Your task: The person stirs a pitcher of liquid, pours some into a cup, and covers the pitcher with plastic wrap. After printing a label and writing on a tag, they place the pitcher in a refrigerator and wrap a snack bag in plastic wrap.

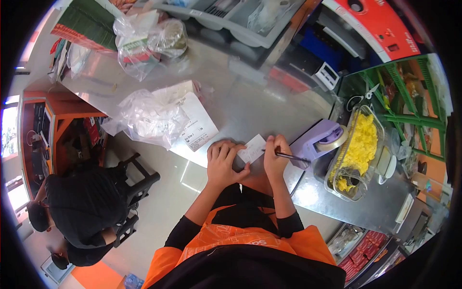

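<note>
My right hand [275,158] is closed around a dark pen [294,157], its tip at a small white paper slip [254,148] on the metal counter. My left hand [223,164] lies with its fingers apart at the slip's left side, and the thumb reaches toward its lower edge. Left of that hand, a printed receipt [198,124] leans against a clear plastic bag [153,118]. Just right of my right hand stands a purple tape dispenser [315,139] with a roll of tape.
A clear container [332,179] of yellow food stands right of the dispenser, with scissors [363,97] behind it. Bagged items [137,50] and a grey tray [236,24] are farther back. Green racks [409,118] stand at right. Two people [84,204] in black are at lower left.
</note>
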{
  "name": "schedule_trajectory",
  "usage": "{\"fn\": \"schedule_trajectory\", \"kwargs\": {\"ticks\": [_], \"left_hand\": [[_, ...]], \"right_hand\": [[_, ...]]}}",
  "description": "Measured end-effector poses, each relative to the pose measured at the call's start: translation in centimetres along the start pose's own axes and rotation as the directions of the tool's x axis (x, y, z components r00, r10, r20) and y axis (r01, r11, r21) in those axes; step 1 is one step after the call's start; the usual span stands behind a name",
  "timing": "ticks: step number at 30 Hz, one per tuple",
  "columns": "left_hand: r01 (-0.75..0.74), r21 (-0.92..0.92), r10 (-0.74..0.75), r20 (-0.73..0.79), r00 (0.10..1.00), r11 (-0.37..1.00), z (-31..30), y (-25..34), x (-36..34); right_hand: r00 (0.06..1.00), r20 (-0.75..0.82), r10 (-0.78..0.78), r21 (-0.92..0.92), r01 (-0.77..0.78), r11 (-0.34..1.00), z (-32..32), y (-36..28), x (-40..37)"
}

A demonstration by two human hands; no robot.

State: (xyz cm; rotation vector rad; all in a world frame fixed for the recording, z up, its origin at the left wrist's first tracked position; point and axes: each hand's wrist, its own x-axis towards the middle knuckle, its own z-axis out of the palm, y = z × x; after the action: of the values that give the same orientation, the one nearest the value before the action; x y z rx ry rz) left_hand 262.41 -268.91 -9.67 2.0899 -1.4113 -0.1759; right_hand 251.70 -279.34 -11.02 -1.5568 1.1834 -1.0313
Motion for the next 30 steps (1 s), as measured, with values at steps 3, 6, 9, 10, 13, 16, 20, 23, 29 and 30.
{"fn": "schedule_trajectory", "kwargs": {"ticks": [3,6,9,10,13,16,20,23,29,30], "left_hand": [[-0.015,-0.001,0.015,-0.006,1.0,1.0,-0.2,0.1,-0.4],[-0.056,0.005,0.056,-0.027,0.998,0.998,-0.2,0.1,-0.5],[-0.077,0.009,0.078,-0.031,0.996,0.997,-0.3,0.2,-0.7],[-0.099,-0.004,0.099,-0.031,0.995,0.995,-0.4,0.3,-0.8],[-0.151,0.016,0.151,-0.036,0.988,0.988,-0.5,0.4,-0.8],[-0.178,-0.028,0.178,-0.008,0.984,0.984,-0.8,0.6,-0.8],[-0.222,-0.088,0.224,0.014,0.974,0.971,-1.5,1.2,-0.8],[-0.24,-0.129,0.243,0.002,0.97,0.962,-2.2,2.3,0.0],[-0.295,-0.329,0.338,0.081,0.938,0.897,-3.0,5.8,3.0],[-0.291,-0.384,0.36,0.119,0.925,0.876,-3.0,6.6,3.8]], "right_hand": [[0.976,0.208,0.059,-0.107,-0.037,0.994,0.1,-3.3,1.0],[0.924,0.331,0.194,-0.42,-0.04,0.907,1.4,-5.0,3.7],[0.917,0.327,0.229,-0.705,0.075,0.705,3.7,-3.4,6.1],[0.927,0.3,0.226,-0.718,0.064,0.693,4.4,-3.0,6.4],[0.957,0.211,0.2,-0.738,0.021,0.675,4.9,-3.9,6.6],[0.982,0.156,0.103,-0.711,0.039,0.702,2.7,-7.2,4.6],[0.991,0.074,0.111,-0.619,-0.042,0.785,-6.2,-12.7,0.9],[0.969,-0.111,0.222,-0.634,-0.241,0.735,-11.0,-10.4,-1.1],[0.833,-0.028,0.553,0.179,-0.54,0.823,-11.2,-5.2,-1.0],[0.823,-0.013,0.568,0.243,-0.548,0.8,-11.3,-5.4,-0.9]]}}
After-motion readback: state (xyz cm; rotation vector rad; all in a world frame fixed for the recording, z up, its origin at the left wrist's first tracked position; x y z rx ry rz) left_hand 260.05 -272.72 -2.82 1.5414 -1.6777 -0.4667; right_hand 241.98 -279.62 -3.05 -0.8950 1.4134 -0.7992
